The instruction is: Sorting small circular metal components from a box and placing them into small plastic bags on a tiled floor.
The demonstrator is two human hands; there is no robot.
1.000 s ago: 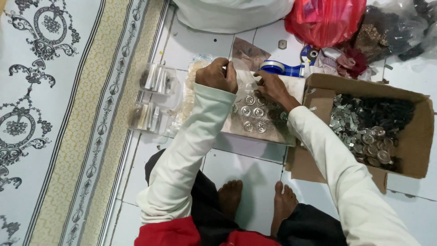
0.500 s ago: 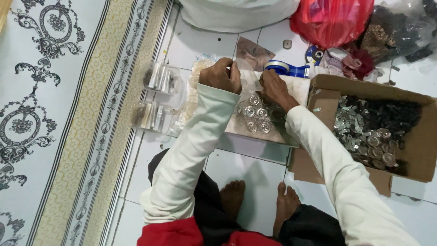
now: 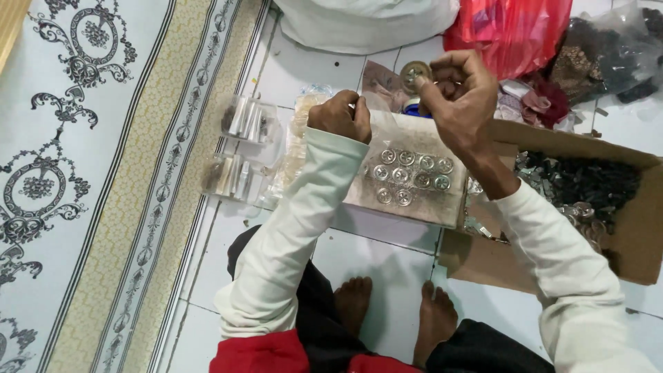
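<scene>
R hand [image 3: 461,103] raised over the floor, fingers clamped on small round silver metal disc [image 3: 415,73]. L hand [image 3: 340,116] fingers pinched together on top edge of flat grey card w/ rows of silver discs [image 3: 413,181]. Open brown cardboard box [image 3: 635,249] of metal bits just beside, R.

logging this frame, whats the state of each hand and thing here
right hand: raised, grip pinched on a round metal disc
left hand: closed, resting at the edge of the board
board: flat on the floor, rows of round metal pieces on it
cardboard box: open, holds metal parts
red plastic bag: bunched, on the floor
clear packets: lying left of the board
</scene>
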